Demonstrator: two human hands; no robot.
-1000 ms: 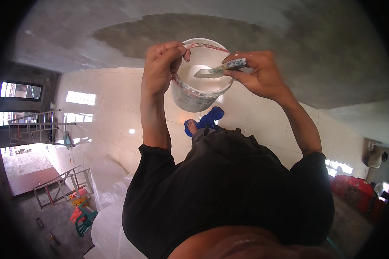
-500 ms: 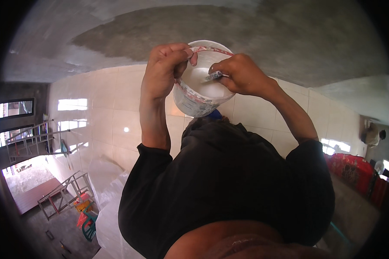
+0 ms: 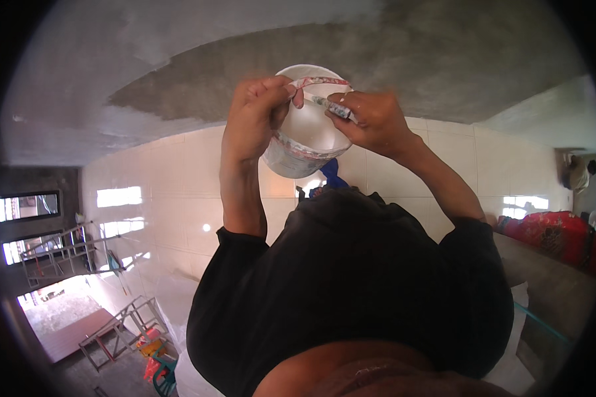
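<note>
My left hand (image 3: 265, 112) is closed on the red-and-white, paint-spattered handle (image 3: 323, 80) of a white plastic bucket (image 3: 297, 163), near the rim at its left side. White paint (image 3: 311, 132) lies inside. My right hand (image 3: 371, 119) grips a paint-stained brush (image 3: 331, 106) over the bucket's mouth, its head pointing up-left toward the handle; the tip is hard to make out. Something blue (image 3: 331, 172) shows on the floor behind the bucket, mostly hidden by the bucket and my dark shirt.
A grey plastered wall (image 3: 391, 59) spans the top, above pale floor tiles (image 3: 172, 172). At the left are metal ladder-like frames (image 3: 106, 344), a teal chair (image 3: 165, 374) and plastic sheeting (image 3: 182, 337). A red patterned object (image 3: 549, 238) is at the right.
The brush went lower into the bucket half a second ago and has since risen toward the handle, its head swinging up-left. My left hand keeps its grip. The view has shifted slightly.
</note>
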